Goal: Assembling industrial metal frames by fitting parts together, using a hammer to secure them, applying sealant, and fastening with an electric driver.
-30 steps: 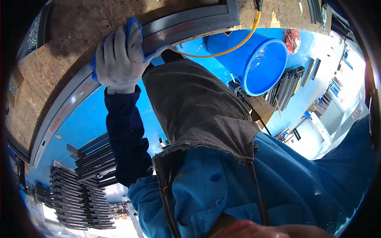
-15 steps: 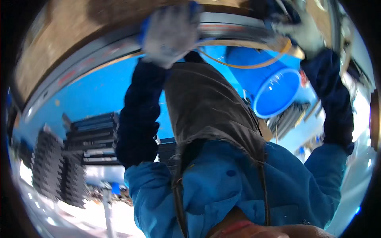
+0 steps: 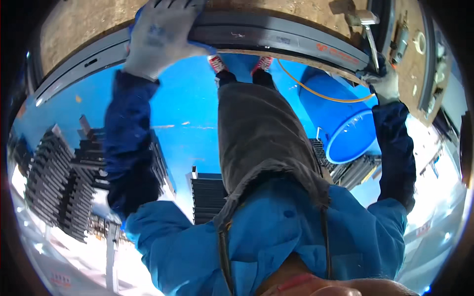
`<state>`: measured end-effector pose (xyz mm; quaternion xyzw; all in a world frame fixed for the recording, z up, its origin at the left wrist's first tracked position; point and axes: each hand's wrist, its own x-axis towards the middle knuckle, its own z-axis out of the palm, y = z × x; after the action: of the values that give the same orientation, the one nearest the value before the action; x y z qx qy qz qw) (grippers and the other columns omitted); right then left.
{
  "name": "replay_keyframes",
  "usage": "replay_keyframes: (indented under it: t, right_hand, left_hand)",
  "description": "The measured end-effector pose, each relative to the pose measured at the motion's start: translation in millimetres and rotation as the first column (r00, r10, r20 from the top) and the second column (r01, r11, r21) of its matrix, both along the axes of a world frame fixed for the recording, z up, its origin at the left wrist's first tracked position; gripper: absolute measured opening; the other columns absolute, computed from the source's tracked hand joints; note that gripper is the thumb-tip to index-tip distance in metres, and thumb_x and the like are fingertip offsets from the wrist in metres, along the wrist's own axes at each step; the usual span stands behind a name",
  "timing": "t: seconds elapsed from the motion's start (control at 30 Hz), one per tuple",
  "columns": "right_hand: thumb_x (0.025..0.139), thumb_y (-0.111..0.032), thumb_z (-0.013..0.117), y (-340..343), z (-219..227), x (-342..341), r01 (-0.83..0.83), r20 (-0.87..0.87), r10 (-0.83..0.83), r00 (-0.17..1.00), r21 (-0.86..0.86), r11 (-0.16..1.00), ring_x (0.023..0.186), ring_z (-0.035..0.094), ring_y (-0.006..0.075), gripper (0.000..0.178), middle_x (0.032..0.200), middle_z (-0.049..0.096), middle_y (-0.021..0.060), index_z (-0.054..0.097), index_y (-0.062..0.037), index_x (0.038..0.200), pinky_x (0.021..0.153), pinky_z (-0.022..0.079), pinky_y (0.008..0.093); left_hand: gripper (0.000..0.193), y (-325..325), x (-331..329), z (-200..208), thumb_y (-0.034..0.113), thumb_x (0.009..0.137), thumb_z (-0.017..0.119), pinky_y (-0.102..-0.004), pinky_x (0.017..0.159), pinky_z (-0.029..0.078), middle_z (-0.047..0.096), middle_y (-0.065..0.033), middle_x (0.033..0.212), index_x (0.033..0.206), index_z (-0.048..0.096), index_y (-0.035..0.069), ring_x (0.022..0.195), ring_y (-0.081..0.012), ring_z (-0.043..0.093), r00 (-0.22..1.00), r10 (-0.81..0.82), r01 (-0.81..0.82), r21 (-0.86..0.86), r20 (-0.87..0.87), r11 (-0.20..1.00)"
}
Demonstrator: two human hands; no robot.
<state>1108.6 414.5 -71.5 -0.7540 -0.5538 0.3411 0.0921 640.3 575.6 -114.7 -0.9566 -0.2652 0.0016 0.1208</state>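
A long dark grey metal profile (image 3: 261, 37) lies along the near edge of the wooden workbench (image 3: 89, 22), with a slot toward its left end and orange marks toward its right. My left hand (image 3: 160, 42), in a grey and blue work glove, rests flat across the profile with its fingers apart. At the profile's right end, my right hand (image 3: 387, 85), gloved too, is closed round the handle of a hammer (image 3: 371, 42). The hammer stands roughly upright in the picture, its metal head above the bench. The lower part of its handle is hidden in the glove.
A large blue barrel (image 3: 340, 113) is below the bench at right, with a yellow hose (image 3: 321, 97) hanging in front. Stacked dark profiles (image 3: 54, 172) stand at left, and another stack (image 3: 205, 195) lies nearer. On the bench's right are a tool (image 3: 402, 42) and a tape roll (image 3: 419, 43).
My left hand has shifted left along the profile, its fingers now plainly spread. My right hand has come lower in the picture, and the hammer shows clearly where it was blurred.
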Motion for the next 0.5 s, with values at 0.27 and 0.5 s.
replay_keyframes:
  t: [0.27, 0.5]
  right_hand:
    - [0.077, -0.011, 0.069, 60.2, 41.9, 60.6, -0.113, -0.325, 0.127, 0.937, 0.062, 0.992, 0.065, 0.062, 0.0186, 0.027, 0.085, 0.067, 0.0048, 0.061, -0.0012, 0.101, 0.066, 0.053, 0.0275]
    - [0.079, -0.010, 0.060, 149.0, 116.8, -21.3, 0.216, 0.319, 0.068, 0.945, -0.769, 0.602, 0.046, 0.043, 0.0112, 0.011, 0.056, 0.053, -0.0021, 0.070, -0.0094, 0.085, 0.043, 0.036, 0.0253]
  left_hand:
    - [0.073, -10.8, 5.2, 6.2, 0.056, 0.070, 0.067, -0.0312, 0.069, 0.050, 0.063, -0.0101, 0.102, 0.122, 0.051, 0.007, 0.082, -0.0244, 0.063, 0.995, 0.089, -0.074, -0.301, 0.035, 0.951]
    - [0.072, -12.6, 4.8, 2.1, 0.060, 0.069, 0.066, -0.0310, 0.067, 0.051, 0.063, -0.0093, 0.099, 0.116, 0.056, 0.006, 0.080, -0.0233, 0.064, 0.994, 0.103, -0.088, -0.271, 0.042, 0.958]
